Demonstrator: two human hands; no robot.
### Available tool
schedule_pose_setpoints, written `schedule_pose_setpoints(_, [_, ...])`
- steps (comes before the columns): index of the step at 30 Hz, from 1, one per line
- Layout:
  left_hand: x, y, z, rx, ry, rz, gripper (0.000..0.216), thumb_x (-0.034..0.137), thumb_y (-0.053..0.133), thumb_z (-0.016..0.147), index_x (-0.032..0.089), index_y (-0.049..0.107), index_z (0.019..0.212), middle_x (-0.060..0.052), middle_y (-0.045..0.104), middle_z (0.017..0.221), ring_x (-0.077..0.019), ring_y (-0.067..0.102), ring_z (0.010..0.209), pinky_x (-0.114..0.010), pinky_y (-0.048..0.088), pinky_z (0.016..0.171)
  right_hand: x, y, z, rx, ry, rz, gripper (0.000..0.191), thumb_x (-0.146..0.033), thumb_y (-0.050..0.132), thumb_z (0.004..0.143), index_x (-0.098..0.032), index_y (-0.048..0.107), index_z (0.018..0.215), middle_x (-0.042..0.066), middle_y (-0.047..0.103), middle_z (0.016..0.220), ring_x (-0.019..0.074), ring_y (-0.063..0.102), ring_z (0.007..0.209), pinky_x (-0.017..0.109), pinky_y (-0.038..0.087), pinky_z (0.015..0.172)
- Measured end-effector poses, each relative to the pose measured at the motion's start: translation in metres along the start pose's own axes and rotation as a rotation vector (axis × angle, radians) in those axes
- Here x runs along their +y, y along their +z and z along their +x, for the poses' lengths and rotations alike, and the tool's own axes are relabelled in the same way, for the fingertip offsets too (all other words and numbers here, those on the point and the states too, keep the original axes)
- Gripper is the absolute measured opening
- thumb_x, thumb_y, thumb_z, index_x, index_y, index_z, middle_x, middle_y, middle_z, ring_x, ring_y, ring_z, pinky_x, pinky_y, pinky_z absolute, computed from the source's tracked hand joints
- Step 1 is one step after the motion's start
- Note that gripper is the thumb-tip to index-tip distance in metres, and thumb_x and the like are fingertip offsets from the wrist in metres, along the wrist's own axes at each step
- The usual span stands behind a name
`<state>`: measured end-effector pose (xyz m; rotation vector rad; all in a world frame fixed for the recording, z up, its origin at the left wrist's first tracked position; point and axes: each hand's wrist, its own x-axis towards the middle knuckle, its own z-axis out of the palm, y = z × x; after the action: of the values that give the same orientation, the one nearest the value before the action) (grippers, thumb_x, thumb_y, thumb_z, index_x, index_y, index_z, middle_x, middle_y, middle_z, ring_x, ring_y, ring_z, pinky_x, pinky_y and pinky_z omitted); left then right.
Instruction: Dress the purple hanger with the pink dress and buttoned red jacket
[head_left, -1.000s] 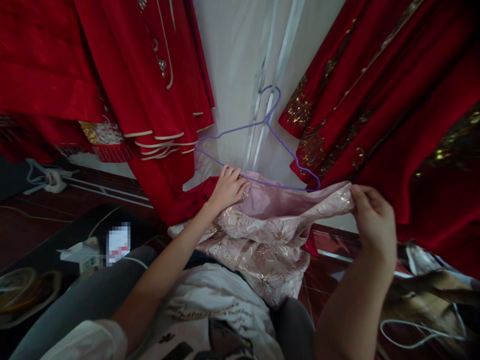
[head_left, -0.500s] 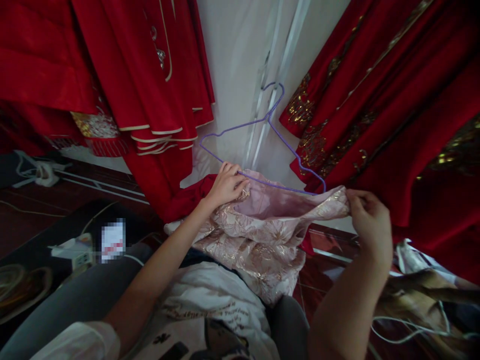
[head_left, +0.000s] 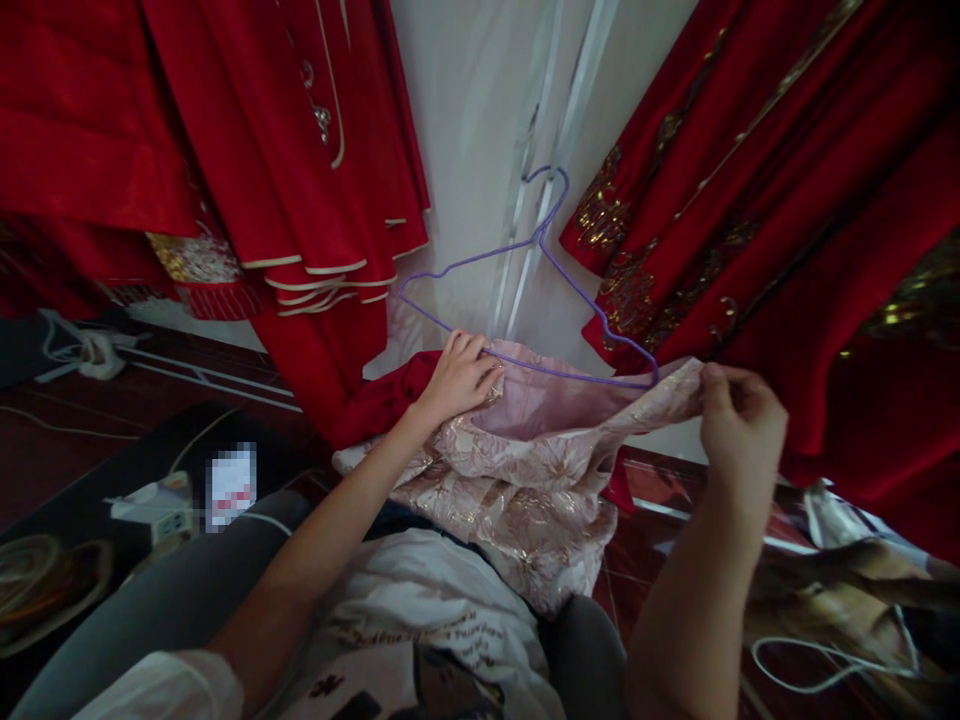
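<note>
Left hand (head_left: 461, 378) clasps a thin, angular purple hanger (head_left: 540, 233) and glinting floral garment (head_left: 555, 470), whose edge the right hand (head_left: 744, 415) pinches.

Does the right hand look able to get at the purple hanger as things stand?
Probably yes: the right hand is near one corner of the purple hanger, with nothing rigid between, but it pinches the edge of the pink garment and would likely need to let go.

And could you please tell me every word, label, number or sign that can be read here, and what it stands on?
No text can be read with certainty.
White T-shirt: rows of small dark lettering and larger dark marks, too blurred and creased to read.
White-and-red patch by the person's leg: pixelated, so nothing on it is legible.
</note>
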<state>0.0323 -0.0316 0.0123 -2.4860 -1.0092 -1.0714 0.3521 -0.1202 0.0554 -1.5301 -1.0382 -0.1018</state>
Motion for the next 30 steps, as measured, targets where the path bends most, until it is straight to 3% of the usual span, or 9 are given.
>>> schedule_pose_setpoints(3, [0.01,0.007,0.001,-0.014,-0.012,-0.031,0.031,0.038,0.044,0.094,0.021,0.07,0.093,-0.008,0.055,0.096,-0.0234,0.047,0.099,-0.046,0.033,0.098,-0.024,0.022,0.009,0.027,-0.076,-0.094,0.033,-0.042,0.055,0.083,-0.013,0.069,0.091,0.009,0.067,0.079,0.0175,0.058,0.069,0.029,0.045,0.068])
schedule_pose_setpoints(7, [0.034,0.023,0.013,-0.035,-0.052,-0.144,0.033,0.041,0.044,0.094,0.022,0.071,0.092,-0.009,0.055,0.103,-0.0239,0.046,0.105,-0.046,0.031,0.099,-0.054,0.058,0.028,-0.055,-0.209,-0.212,0.029,-0.038,0.048,0.088,-0.015,0.065,0.093,0.01,0.068,0.087,0.0204,0.06,0.079,0.033,0.043,0.081])
schedule_pose_setpoints(10, [0.048,0.037,0.023,-0.051,-0.101,-0.216,0.032,0.043,0.046,0.093,0.024,0.072,0.091,-0.009,0.056,0.106,-0.0247,0.046,0.108,-0.048,0.028,0.1,-0.056,0.078,0.038,-0.042,-0.324,-0.269,0.025,-0.032,0.042,0.091,-0.015,0.059,0.097,0.01,0.066,0.084,0.0237,0.061,0.08,0.042,0.039,0.088])
schedule_pose_setpoints(13, [0.047,0.041,0.027,-0.024,-0.139,-0.338,0.03,0.041,0.048,0.092,0.023,0.072,0.089,-0.008,0.06,0.11,-0.0241,0.048,0.11,-0.047,0.026,0.103,-0.045,0.085,0.037,-0.086,-0.404,-0.216,0.023,-0.035,0.041,0.092,-0.018,0.055,0.094,0.008,0.063,0.081,0.024,0.06,0.079,0.042,0.039,0.087])
schedule_pose_setpoints(16, [0.022,0.028,0.025,0.044,-0.228,-0.658,0.037,0.044,0.042,0.094,0.021,0.07,0.088,-0.006,0.066,0.102,-0.0201,0.056,0.1,-0.04,0.034,0.1,-0.041,0.081,0.03,-0.083,-0.435,-0.178,0.026,-0.044,0.044,0.09,-0.02,0.055,0.087,0.007,0.062,0.078,0.0234,0.059,0.076,0.039,0.039,0.084])
schedule_pose_setpoints(19, [-0.025,0.002,0.019,0.245,-0.535,-1.001,0.048,0.054,0.037,0.094,0.018,0.067,0.084,-0.003,0.066,0.079,-0.0148,0.058,0.072,-0.029,0.045,0.075,-0.047,0.072,0.027,-0.028,-0.447,-0.202,0.025,-0.043,0.048,0.088,-0.02,0.056,0.081,0.006,0.062,0.075,0.0218,0.057,0.073,0.036,0.039,0.081])
schedule_pose_setpoints(23, [-0.098,-0.028,-0.001,0.491,-0.726,-0.88,0.041,0.055,0.058,0.082,0.016,0.061,0.07,0.001,0.056,0.063,-0.011,0.05,0.059,-0.022,0.039,0.058,-0.056,0.061,0.033,-0.033,-0.444,-0.19,0.021,-0.04,0.054,0.085,-0.02,0.056,0.077,0.002,0.062,0.069,0.0159,0.051,0.062,0.028,0.038,0.07])
schedule_pose_setpoints(26, [-0.135,-0.032,-0.02,0.374,-0.731,-0.754,0.043,0.054,0.061,0.08,0.015,0.059,0.062,0.001,0.054,0.057,-0.0104,0.047,0.055,-0.023,0.035,0.053,-0.055,0.06,0.037,-0.068,-0.424,-0.143,0.021,-0.04,0.055,0.084,-0.02,0.056,0.077,0.002,0.063,0.07,0.014,0.05,0.06,0.026,0.037,0.066])
schedule_pose_setpoints(30, [-0.145,-0.024,-0.034,0.369,-0.73,-0.73,0.045,0.058,0.057,0.081,0.015,0.06,0.065,0.0,0.056,0.057,-0.011,0.047,0.053,-0.024,0.035,0.052,-0.054,0.061,0.035,-0.077,-0.417,-0.128,0.023,-0.041,0.054,0.085,-0.019,0.057,0.078,0.004,0.064,0.072,0.0148,0.05,0.061,0.026,0.037,0.064])
